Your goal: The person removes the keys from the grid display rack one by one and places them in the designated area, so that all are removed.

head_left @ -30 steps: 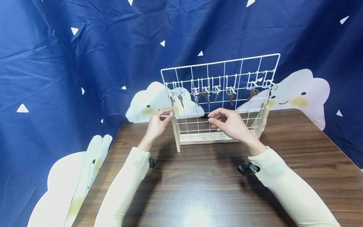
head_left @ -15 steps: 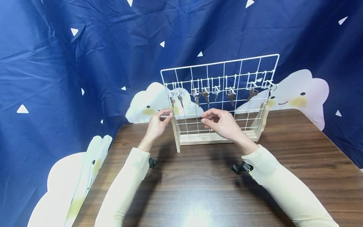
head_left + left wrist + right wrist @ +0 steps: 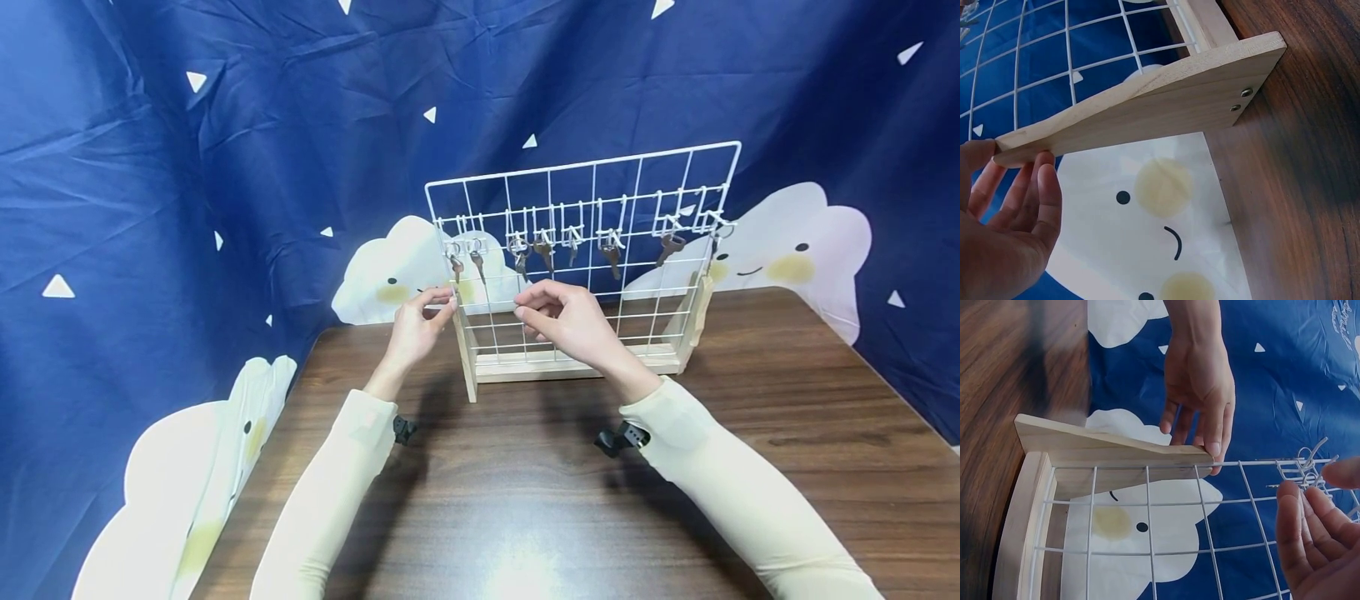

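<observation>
head view: the right hand (image 3: pixel 572 320) has slid leftward and up toward the keys (image 3: pixel 525 252), fingers loosely curled, empty; the left hand (image 3: pixel 417 327) still pinches the rack's wooden side post (image 3: pixel 467 354).

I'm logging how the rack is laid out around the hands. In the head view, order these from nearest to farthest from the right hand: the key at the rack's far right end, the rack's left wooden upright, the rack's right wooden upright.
From the right hand:
1. Left wooden upright, to its left, held by the left hand.
2. Right wooden upright, to its right.
3. Far-right key, up on the hooks, right end.
</observation>
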`<state>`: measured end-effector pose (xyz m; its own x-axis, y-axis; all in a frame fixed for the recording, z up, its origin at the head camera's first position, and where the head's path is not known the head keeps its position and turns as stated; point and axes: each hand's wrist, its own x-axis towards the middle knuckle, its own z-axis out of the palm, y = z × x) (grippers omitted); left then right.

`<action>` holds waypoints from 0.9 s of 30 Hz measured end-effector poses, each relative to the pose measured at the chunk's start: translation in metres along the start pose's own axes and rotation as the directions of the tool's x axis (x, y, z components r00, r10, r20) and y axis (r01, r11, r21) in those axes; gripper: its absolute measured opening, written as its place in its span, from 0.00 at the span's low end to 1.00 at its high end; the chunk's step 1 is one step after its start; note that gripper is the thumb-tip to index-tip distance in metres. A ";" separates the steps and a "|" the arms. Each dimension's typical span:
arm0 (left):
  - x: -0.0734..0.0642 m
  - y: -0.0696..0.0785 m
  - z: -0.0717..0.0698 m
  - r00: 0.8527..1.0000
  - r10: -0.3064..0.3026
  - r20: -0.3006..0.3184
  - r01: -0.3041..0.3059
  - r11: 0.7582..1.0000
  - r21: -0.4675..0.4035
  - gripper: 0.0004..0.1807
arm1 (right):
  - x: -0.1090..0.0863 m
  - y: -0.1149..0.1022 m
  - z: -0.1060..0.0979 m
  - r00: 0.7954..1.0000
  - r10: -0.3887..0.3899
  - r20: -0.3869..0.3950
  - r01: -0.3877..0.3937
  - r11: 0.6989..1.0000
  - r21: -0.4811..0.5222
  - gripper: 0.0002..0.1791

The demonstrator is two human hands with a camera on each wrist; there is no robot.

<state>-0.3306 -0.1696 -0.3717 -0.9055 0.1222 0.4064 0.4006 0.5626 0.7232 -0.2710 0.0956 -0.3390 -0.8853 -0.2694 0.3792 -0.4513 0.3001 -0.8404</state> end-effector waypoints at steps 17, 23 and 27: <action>0.000 -0.002 0.000 1.000 -0.014 0.014 0.014 1.000 -0.009 0.16 | 0.014 -0.013 0.019 0.999 -0.002 -0.038 0.005 0.997 0.075 0.11; 0.000 -0.001 0.001 1.000 -0.017 0.011 0.017 1.000 -0.003 0.16 | 0.019 -0.017 0.026 0.998 -0.011 -0.057 0.015 0.998 0.063 0.09; -0.001 -0.001 0.001 1.000 -0.027 0.007 0.027 1.000 -0.007 0.16 | 0.022 -0.017 0.030 0.998 -0.005 -0.068 0.008 0.998 0.056 0.09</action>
<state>-0.3305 -0.1695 -0.3733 -0.9170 0.1128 0.3826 0.3768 0.5598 0.7380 -0.2793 0.0570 -0.3279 -0.8888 -0.2081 0.4084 -0.4517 0.2459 -0.8576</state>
